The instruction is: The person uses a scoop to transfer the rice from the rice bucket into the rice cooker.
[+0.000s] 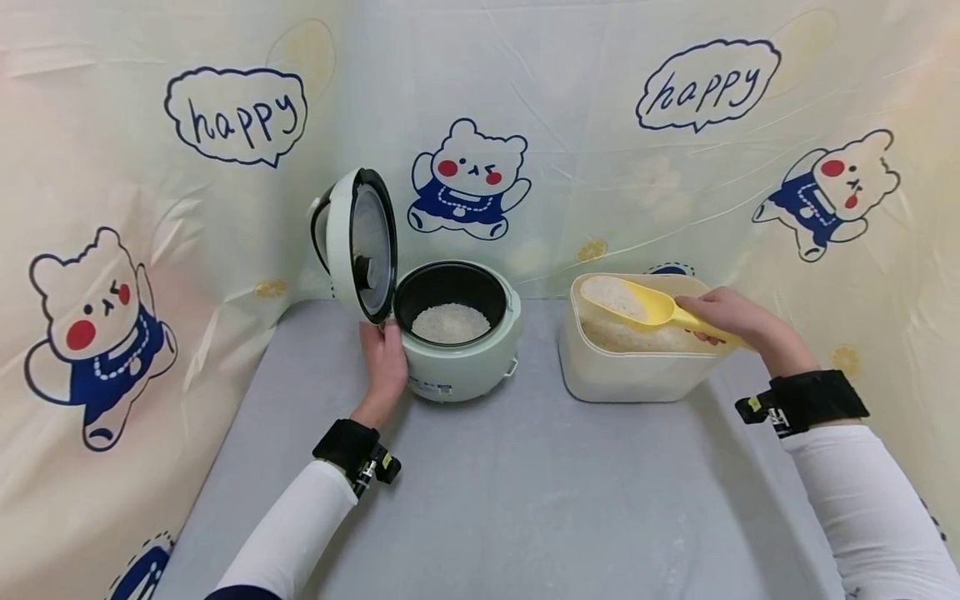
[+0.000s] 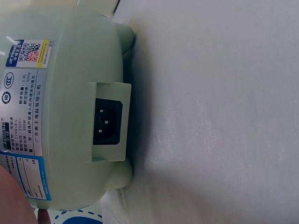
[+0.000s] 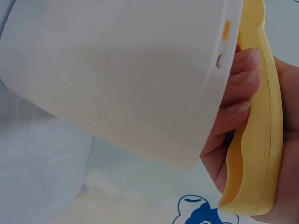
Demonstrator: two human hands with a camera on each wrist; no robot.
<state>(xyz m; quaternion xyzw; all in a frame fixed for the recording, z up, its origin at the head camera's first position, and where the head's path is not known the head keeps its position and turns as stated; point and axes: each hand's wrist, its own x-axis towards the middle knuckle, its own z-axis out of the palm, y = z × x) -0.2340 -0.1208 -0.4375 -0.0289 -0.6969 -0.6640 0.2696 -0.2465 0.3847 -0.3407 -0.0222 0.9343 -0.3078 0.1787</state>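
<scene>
A pale green rice cooker point(image 1: 465, 371) stands on the table with its lid point(image 1: 342, 242) raised to the left. White rice point(image 1: 450, 323) lies in its dark inner pot. My left hand point(image 1: 385, 358) rests against the cooker's side below the lid, its fingers partly hidden. The left wrist view shows labels and a power socket point(image 2: 107, 122) on the cooker. My right hand point(image 1: 731, 317) grips the handle of a yellow scoop point(image 1: 660, 310) heaped with rice point(image 1: 615, 296). It holds the scoop over a whitish rice bin point(image 1: 630, 379), which has more rice inside.
Grey cloth covers the table point(image 1: 510, 500). Behind it hangs a pale curtain point(image 1: 585, 125) printed with bears and the word "happy". The bin is to the right of the cooker, with a stretch of table between them.
</scene>
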